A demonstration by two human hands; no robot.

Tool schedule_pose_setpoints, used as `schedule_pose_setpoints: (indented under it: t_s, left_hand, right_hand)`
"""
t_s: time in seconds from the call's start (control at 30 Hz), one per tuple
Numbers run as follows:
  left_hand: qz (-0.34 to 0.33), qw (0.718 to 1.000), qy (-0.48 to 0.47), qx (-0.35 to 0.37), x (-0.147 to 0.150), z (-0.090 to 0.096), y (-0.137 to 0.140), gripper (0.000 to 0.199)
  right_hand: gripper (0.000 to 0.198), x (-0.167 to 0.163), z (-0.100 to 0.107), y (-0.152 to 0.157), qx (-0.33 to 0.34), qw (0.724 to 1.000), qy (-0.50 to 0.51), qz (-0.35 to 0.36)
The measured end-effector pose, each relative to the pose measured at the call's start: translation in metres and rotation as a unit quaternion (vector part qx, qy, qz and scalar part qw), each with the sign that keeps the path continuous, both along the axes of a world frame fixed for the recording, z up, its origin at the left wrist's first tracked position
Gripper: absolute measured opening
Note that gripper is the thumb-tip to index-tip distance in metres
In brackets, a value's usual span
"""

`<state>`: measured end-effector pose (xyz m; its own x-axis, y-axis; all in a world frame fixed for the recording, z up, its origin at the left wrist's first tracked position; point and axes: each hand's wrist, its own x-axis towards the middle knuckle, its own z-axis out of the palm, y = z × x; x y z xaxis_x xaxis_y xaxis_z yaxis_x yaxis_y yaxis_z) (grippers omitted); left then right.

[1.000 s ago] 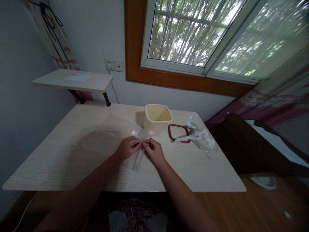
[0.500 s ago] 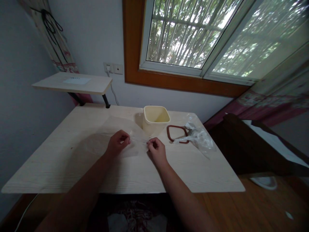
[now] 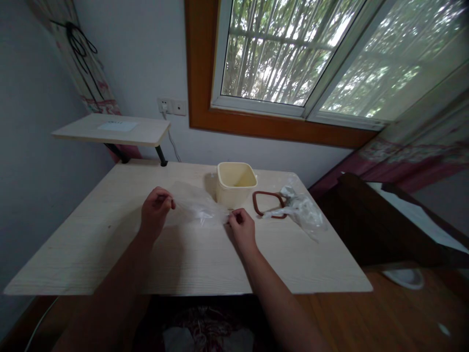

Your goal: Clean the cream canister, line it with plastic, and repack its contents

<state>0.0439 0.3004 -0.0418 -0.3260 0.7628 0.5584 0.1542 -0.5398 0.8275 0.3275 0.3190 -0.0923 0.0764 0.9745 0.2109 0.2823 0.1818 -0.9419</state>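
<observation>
In the middle: While you are gripping it at both ends, a thin, colourless plastic film (image 3: 200, 208) is spanning the space between your bare left hand (image 3: 156, 210) and your bare right hand (image 3: 242, 227), over the pale wood-grain desk (image 3: 205, 264); whether it is a bag or a loose sheet, you cannot tell from here.
Left pinch: The fingers are curling inward and pinching the film's left end, seemingly to draw that side out wide and hold its folds open.
Right pinch: The fingers are grasping the opposite end between thumb and index finger, probably anchoring it so the thin material is spreading out rather than bunching.
Behind the film: A cream-yellow bin with a rounded-square mouth (image 3: 234, 195) is standing upright, its opening facing up, perhaps set back there to be leaving your wrists room while remaining within reach.
Beside the bin: A reddish-brown, rounded-square ring (image 3: 267, 192) is lying flat to its right, its outline resembling the bin's mouth.
Across the ring: A crumpled, clear plastic bag (image 3: 306, 210) is resting at the right, its twisted tail crossing the ring's near side, apparently pushed away from your hands.
Back left: A pale raised shelf on black legs (image 3: 82, 129) is carrying a white paper (image 3: 117, 126), likely lifting it off the working area; its writing is too small to read.
</observation>
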Motion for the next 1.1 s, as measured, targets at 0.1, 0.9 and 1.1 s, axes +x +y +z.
schedule_pose_setpoints:
  t_s: [0.1, 0.9, 1.1]
  left_hand:
    - [-0.016, 1.000, 0.006, -0.013, 0.004, 0.003, -0.002, 0.006]
    - [-0.034, 0.932, 0.256, -0.254, 0.032, 0.020, -0.020, 0.048]
    - [0.086, 0.913, 0.358, -0.175, -0.011, 0.043, -0.017, 0.042]
  right_hand:
    - [0.016, -0.001, 0.000, 0.000, -0.017, 0.997, 0.071, 0.019]
    - [0.030, -0.004, 0.000, -0.003, 0.033, 0.997, 0.051, 0.056]
    - [0.023, -0.001, 0.001, 0.001, 0.053, 0.998, 0.020, 0.031]
